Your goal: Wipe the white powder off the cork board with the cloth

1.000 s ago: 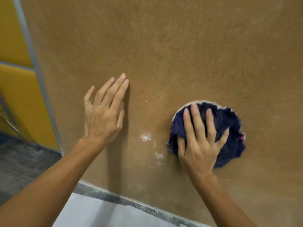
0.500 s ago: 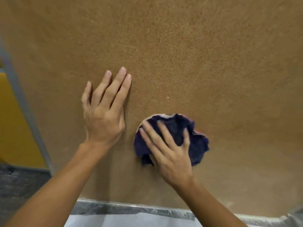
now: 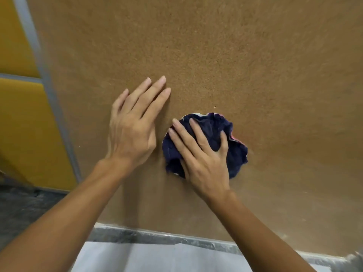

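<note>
Grainy brown cork board [image 3: 235, 65] fills nearly the whole view, its surface finely speckled and matte. A dusty grey metal frame [image 3: 157, 235] borders its lower edge, with a pale smooth sheet [image 3: 157, 258] below it. At the left edge a grey strip [image 3: 49, 79] separates the board from glossy yellow panels [image 3: 23, 124].

The left hand [image 3: 131, 130] lies flat on the cork, its fingers [image 3: 155, 91] straight and slightly spread. Just beside it, the right hand [image 3: 204, 161] presses a crumpled dark navy cloth [image 3: 237, 156] against the board, its fingers [image 3: 182, 134] spread straight over the folds and the thumb sunk into them. A tiny white powder speck [image 3: 215, 107] sits just above the cloth. Wide bare cork stretches above and to the right.
</note>
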Motion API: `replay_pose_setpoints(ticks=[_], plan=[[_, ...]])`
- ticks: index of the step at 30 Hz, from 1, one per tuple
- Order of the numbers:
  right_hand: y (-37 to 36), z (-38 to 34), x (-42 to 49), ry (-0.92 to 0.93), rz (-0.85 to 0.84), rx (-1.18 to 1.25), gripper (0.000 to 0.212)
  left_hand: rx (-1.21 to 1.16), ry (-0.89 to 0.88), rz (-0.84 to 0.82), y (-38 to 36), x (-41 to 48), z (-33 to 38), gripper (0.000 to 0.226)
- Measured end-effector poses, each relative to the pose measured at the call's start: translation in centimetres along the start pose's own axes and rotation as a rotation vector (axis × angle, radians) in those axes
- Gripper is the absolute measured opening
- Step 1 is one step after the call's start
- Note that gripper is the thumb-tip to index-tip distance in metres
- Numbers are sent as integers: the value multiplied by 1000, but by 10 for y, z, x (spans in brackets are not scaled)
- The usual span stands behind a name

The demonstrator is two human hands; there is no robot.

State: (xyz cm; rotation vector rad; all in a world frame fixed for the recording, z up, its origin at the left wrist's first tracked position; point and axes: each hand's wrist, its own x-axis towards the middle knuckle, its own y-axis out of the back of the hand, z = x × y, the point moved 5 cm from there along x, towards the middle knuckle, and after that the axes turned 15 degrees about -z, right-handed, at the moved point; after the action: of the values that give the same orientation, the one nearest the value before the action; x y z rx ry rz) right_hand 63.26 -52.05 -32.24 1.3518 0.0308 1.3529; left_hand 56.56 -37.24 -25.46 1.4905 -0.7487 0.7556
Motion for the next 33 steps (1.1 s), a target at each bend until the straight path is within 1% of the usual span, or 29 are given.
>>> replay_pose_setpoints(ticks=[2, 4, 6, 8, 11, 13, 17, 22, 28, 31, 33], plan=[[18, 15, 10, -138, 97, 67, 50, -19, 50, 33, 10, -7, -13, 64], [25, 25, 8, -241, 166, 148, 53, -27, 135, 83, 15, -21, -31, 67], [27, 23, 7, -216, 181, 207, 54, -18, 178, 65, 12, -33, -45, 65], [29, 13, 11, -136, 197, 224, 52, -12, 160, 9, 4, -35, -49, 62], [27, -2, 24, -64, 233, 221, 49, 25, 168, -5, 2, -31, -47, 60], [17, -6, 32, -71, 244, 194, 49, 66, 187, -15, 7, -31, -47, 61], [1, -4, 36, -117, 281, 138, 52, 164, 157, -59, 23, -25, -49, 61], [-4, -6, 32, -81, 254, 155, 55, 223, 124, -109, 37, -19, -63, 59], [-9, -14, 31, -80, 259, 121, 56, 242, 128, -75, 28, -37, -98, 55], [-16, -30, 31, -111, 214, 114, 58, 206, 133, -46, 14, -44, -110, 54], [-25, -54, 27, -151, 180, 118, 58, 170, 107, -28, 6, -50, -116, 53]])
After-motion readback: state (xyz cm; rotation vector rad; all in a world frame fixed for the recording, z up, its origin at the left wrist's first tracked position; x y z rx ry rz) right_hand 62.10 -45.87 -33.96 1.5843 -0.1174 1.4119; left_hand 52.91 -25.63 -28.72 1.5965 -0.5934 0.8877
